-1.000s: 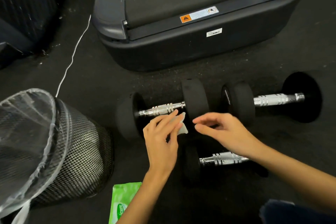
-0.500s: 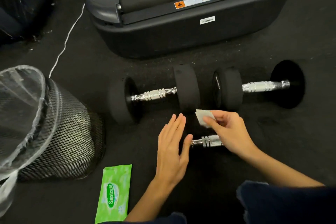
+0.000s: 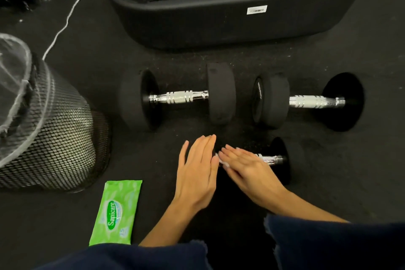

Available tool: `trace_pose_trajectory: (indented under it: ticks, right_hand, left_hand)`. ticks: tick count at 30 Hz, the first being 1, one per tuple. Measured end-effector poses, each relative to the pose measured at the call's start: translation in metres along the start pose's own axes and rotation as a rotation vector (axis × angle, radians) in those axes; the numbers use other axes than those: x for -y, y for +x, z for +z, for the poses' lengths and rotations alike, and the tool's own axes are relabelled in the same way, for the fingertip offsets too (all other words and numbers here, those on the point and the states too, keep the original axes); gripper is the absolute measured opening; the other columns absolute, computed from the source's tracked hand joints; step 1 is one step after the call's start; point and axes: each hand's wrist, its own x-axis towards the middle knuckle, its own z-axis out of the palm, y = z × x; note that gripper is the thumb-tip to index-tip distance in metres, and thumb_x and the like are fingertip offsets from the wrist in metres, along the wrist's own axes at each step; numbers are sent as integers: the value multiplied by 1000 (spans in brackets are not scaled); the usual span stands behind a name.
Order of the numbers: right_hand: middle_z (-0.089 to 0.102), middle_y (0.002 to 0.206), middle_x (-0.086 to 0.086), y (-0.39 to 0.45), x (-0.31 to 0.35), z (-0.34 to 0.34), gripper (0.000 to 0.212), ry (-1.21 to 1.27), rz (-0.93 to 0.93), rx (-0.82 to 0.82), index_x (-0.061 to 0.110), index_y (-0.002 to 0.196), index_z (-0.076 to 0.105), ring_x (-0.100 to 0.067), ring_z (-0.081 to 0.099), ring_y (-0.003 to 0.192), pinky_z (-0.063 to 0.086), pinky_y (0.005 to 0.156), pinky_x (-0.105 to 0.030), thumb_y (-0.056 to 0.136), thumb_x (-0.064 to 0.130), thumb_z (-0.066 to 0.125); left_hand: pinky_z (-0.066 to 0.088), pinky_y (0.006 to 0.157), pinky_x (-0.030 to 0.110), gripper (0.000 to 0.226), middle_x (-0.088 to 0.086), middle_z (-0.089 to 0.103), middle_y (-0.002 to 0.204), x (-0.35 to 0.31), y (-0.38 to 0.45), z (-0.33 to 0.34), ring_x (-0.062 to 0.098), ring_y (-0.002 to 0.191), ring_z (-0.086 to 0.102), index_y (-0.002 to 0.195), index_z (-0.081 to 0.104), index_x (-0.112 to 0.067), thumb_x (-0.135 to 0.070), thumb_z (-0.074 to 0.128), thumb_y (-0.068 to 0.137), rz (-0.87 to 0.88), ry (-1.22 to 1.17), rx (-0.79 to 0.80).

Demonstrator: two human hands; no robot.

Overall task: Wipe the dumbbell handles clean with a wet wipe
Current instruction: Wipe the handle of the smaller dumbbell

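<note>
In the head view, three dumbbells are lying on the dark floor point(image 3: 328, 171); the near dumbbell point(image 3: 278, 160) is sitting closest to the person, its chrome handle point(image 3: 270, 158) showing only at its right end; the right hand point(image 3: 245, 171) is lying flat over the rest of that handle with fingers straight and pressed together, a small white edge of the wet wipe point(image 3: 222, 162) peeking out beneath the fingertips, so the wipe is being pressed between palm and handle; the left hand point(image 3: 197, 171) is resting just beside it, fingers extended and close together, holding nothing, over the spot where the near dumbbell's left weight is hidden; the two hands are almost touching at the fingertips; farther away, the left dumbbell point(image 3: 177, 97) and the right dumbbell point(image 3: 306, 101) are lying end to end, their inner weights just apart; a green wipes packet point(image 3: 116, 211) is lying on the floor to the left of the left forearm; a black mesh bin point(image 3: 54, 138) lined with clear plastic is standing at the left edge; a dark treadmill base point(image 3: 230, 17) is filling the top, with a white cord point(image 3: 70, 13) trailing beside it
</note>
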Motion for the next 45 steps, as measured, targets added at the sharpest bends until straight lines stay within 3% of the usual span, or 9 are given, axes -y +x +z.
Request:
trace_pose_trajectory:
  ticks: [5, 8, 14, 18, 23, 28, 31, 36, 45]
  right_hand:
    - [57, 139, -1, -11, -6, -6, 42, 17, -88, 35, 15, 133, 59, -12, 47, 134, 32, 115, -30, 98, 31, 43]
    - [65, 129, -1, 7, -9, -13, 36, 111, 44, 31, 14, 129, 63, -12, 54, 128, 40, 110, -34, 98, 27, 48]
    - [56, 139, 3, -17, -9, -13, 42, 78, -34, 51, 17, 132, 61, -7, 44, 134, 25, 117, -21, 97, 33, 44]
    - [66, 127, 0, -1, -4, -8, 44, 121, 122, -51, 16, 127, 64, -12, 56, 125, 45, 105, -39, 97, 35, 39]
    - [50, 146, 3, -23, -8, 3, 42, -14, -70, 3, 20, 139, 53, -11, 37, 141, 28, 117, -35, 100, 32, 41]
    - [55, 140, 8, -16, -4, 5, 40, -94, 108, -127, 28, 137, 54, -15, 36, 142, 23, 117, -46, 100, 34, 41]
    - [51, 145, 6, -24, 2, 14, 41, -89, -18, -96, 25, 139, 52, -13, 34, 142, 25, 117, -44, 99, 31, 42]
    - [61, 135, 0, -21, -13, 7, 36, -109, -22, -191, 17, 131, 61, -17, 50, 133, 35, 113, -42, 97, 24, 50]
    - [69, 123, -1, -1, -2, -2, 34, 59, 54, -28, 17, 123, 67, -13, 59, 121, 35, 113, -34, 98, 26, 46]
  left_hand:
    - [7, 122, 42, 51, -4, 40, 153, 3, -1, -2, 8, 145, 26, 150, 37, -16, -34, 26, 103, 20, 56, 27]
    - [7, 122, 44, 51, -4, 39, 154, 2, -2, -2, 8, 146, 26, 150, 36, -16, -35, 26, 104, 10, 77, 34]
    - [5, 122, 46, 52, -3, 40, 153, 2, -3, -4, 8, 146, 26, 150, 36, -16, -35, 25, 103, 17, 79, 47]
    - [3, 122, 47, 52, -3, 40, 154, 2, -2, -5, 7, 146, 25, 150, 36, -16, -34, 24, 103, 14, 23, 30]
    - [4, 122, 50, 53, -3, 39, 155, 1, -2, -7, 8, 147, 24, 151, 34, -15, -35, 22, 104, 27, 92, 50]
    - [-1, 121, 51, 53, -8, 31, 158, 4, -2, -7, 3, 148, 14, 153, 29, -19, -35, 21, 104, 17, -56, 74]
    - [-3, 120, 54, 51, -10, 30, 158, 8, 0, -10, 2, 148, 14, 153, 29, -20, -32, 24, 104, 43, -78, 87]
    - [-6, 120, 54, 51, -13, 29, 158, 7, -2, -9, 0, 148, 12, 153, 29, -22, -35, 23, 104, 26, -85, 85]
    - [-10, 118, 55, 52, -14, 27, 159, 4, -7, -10, -1, 148, 10, 153, 28, -23, -36, 22, 103, 13, -81, 88]
